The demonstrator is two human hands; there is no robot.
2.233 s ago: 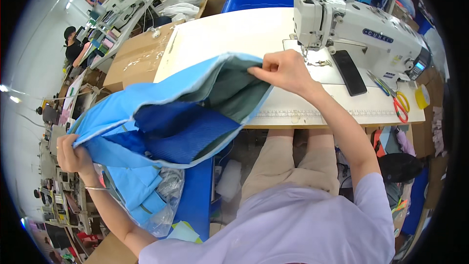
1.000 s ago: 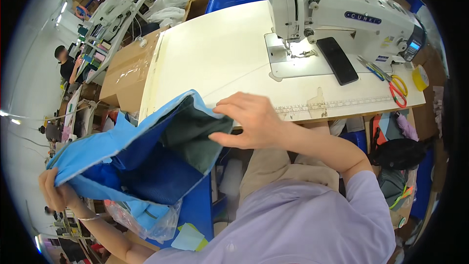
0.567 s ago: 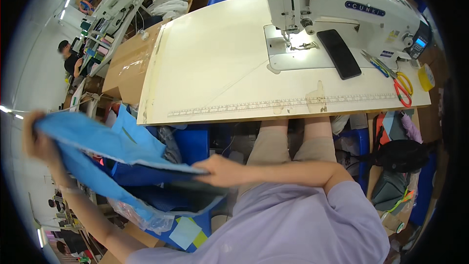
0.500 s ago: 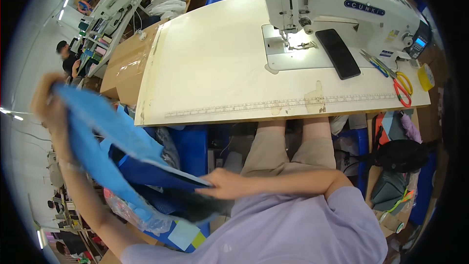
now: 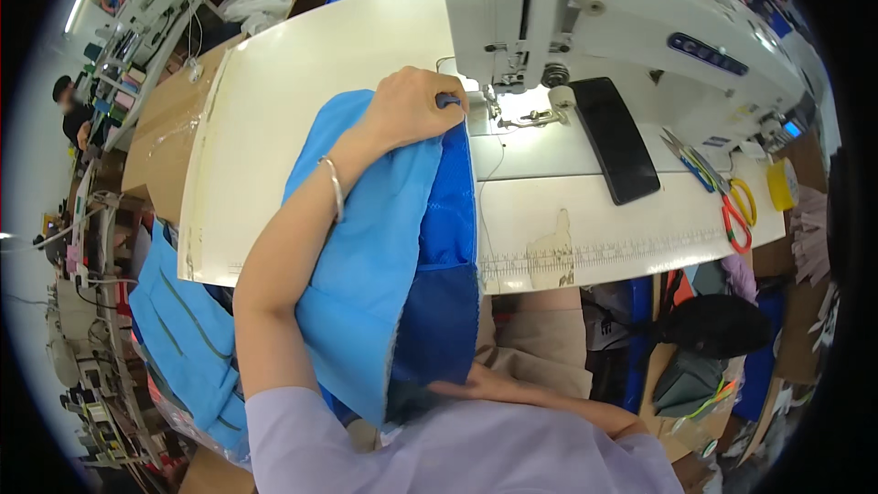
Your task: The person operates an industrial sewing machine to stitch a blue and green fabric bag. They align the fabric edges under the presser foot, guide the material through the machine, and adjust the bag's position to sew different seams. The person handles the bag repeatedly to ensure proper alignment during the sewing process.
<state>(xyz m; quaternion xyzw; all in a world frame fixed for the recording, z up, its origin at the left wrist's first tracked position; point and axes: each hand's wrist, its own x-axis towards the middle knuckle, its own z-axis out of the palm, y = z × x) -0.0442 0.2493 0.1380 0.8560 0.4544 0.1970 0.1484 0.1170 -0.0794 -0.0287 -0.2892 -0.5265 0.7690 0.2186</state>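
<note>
A light blue fabric piece (image 5: pixel 366 238) with mesh and dark blue panels along its right side lies over the sewing table's front edge and hangs toward my lap. My left hand (image 5: pixel 407 108) is closed on its far corner, just left of the sewing machine's presser foot (image 5: pixel 494 110). My right hand (image 5: pixel 489 386) is at the near edge of the dark blue panel (image 5: pixel 439 325), with the fabric's edge between its fingers, some of which are hidden. The white sewing machine (image 5: pixel 585 9) stands at the far right.
On the white tabletop (image 5: pixel 256 119) a black phone (image 5: pixel 615 142), scissors (image 5: pixel 732 210) and yellow tape (image 5: pixel 782 185) lie to the right. More light blue fabric (image 5: pixel 183 329) is heaped at the left. A cardboard box (image 5: pixel 169 128) adjoins the table's left edge.
My left hand has swung from the far left to the machine, carrying the fabric onto the table. My right hand has moved slightly right and nearer. The view has shifted.
</note>
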